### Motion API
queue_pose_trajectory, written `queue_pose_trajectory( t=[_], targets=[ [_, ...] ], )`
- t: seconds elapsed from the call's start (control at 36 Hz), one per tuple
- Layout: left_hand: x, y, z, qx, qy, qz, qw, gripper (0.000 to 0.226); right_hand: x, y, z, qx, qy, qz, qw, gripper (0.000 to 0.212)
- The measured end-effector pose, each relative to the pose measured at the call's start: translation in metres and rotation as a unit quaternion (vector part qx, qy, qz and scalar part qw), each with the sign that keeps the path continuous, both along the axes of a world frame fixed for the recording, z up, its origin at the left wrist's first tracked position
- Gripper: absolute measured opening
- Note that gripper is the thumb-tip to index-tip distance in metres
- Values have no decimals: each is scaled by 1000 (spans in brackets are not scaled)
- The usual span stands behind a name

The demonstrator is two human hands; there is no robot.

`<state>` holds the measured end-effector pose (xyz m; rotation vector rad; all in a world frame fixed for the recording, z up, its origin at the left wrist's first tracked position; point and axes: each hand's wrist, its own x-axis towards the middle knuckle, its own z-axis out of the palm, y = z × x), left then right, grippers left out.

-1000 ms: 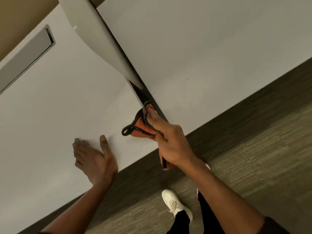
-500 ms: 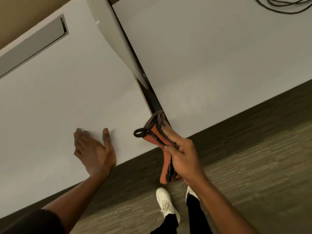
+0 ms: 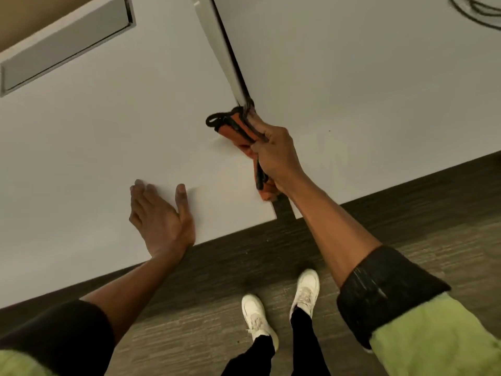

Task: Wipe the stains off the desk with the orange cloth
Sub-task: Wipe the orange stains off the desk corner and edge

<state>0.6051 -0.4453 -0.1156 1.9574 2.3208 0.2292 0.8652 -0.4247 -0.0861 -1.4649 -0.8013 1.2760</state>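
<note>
Grip: right hand [image 3: 273, 156] closed around orange cloth [image 3: 238, 128]; left hand [image 3: 160, 215] flat, fingers spread, holding nothing.
Desk [image 3: 108, 137]: white, two panels; divider [image 3: 219, 47] between them.
Cloth position: bunched at divider's near end, pressed on desk.
Cable [image 3: 471, 12]: far right.
</note>
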Motion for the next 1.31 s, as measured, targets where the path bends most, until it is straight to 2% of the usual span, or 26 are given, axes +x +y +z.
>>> queue_pose_trajectory(
  t=[0.11,0.19,0.28,0.39,0.53,0.72,0.86,0.97,1.11,1.19,1.31],
  targets=[
    [-1,1,-1,3,-2,4,1000,93,-15,-27,0,59,-180,57,980,63],
    [-1,-1,0,8,-10,7,1000,89,-33,-62,0,94,-355,135,920,63],
    [-1,-1,1,13,-20,7,1000,83,-49,-95,4,98,-443,178,873,71],
    [-1,-1,2,12,-28,7,1000,80,-77,-136,12,107,-452,225,856,79],
    [-2,0,2,19,-43,6,999,78,-98,-151,15,103,-482,192,849,82],
    [-8,-1,1,30,-102,-1,994,68,-102,-76,12,53,-490,129,860,75],
    [-10,-2,6,42,-179,7,983,62,-117,-41,6,57,-518,124,844,75],
    [-19,-6,17,44,-295,22,954,60,-136,-44,7,59,-532,151,831,78],
    [-50,-13,32,-6,-457,8,889,58,-183,-67,18,69,-529,205,821,82],
    [-77,-21,41,-23,-497,-26,867,48,-215,-86,23,69,-531,223,815,84],
    [-111,-41,53,-45,-502,-49,862,39,-244,-104,31,50,-539,278,794,88]
  ],
)
